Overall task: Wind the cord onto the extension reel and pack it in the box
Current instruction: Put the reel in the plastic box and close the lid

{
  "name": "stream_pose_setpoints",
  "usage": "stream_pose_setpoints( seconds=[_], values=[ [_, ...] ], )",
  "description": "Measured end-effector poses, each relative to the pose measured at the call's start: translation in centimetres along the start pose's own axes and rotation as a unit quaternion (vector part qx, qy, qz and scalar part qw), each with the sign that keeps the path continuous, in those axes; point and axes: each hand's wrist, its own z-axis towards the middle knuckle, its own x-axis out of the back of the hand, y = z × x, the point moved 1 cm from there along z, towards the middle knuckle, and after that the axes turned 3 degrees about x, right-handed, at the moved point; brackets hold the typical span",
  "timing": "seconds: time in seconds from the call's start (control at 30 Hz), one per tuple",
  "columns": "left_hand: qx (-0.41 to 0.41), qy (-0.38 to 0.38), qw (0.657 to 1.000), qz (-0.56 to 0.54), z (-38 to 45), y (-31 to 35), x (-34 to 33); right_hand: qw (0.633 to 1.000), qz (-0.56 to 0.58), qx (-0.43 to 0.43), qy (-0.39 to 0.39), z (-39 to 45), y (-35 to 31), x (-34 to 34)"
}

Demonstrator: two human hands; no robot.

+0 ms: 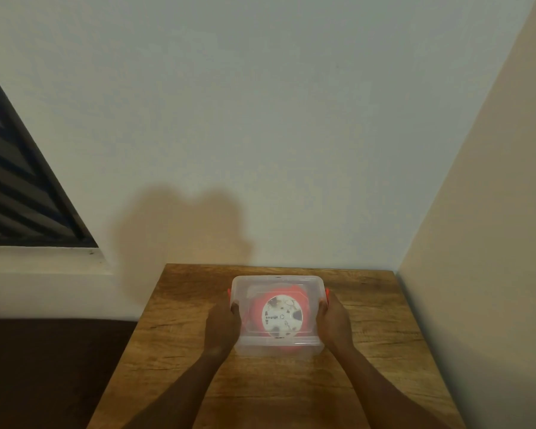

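A clear plastic box (279, 346) with its lid on stands on the wooden table (174, 329). Through the lid I see the red extension reel (280, 317) with its white round face lying inside. Orange latches (229, 295) sit at the box's left and right ends. My left hand (223, 325) grips the box's left end by the latch, thumb on the lid edge. At the right end my right hand (333, 323) grips the box beside the other latch. The cord itself cannot be made out through the lid.
The table stands in a corner, with a pale wall (260, 150) behind it and another wall (477, 243) along its right edge. A dark window (19, 187) is at the left. Dark floor or furniture (44, 366) lies left of the table.
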Motion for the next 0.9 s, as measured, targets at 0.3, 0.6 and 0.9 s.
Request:
stream_pose_setpoints(
  seconds=[0.3,0.6,0.9],
  values=[
    [0.006,-0.036,0.999,-0.018,-0.2,0.5,-0.3,0.977,0.182,-0.107,-0.03,-1.2,0.8,1.1],
    [0.048,-0.06,0.989,-0.123,-0.1,2.4,-2.3,0.958,0.268,-0.104,-0.011,-2.9,2.1,2.8],
    [-0.01,-0.246,0.954,-0.169,0.3,13.8,-5.6,0.968,0.202,-0.129,0.069,5.5,6.7,10.7]
  ],
)
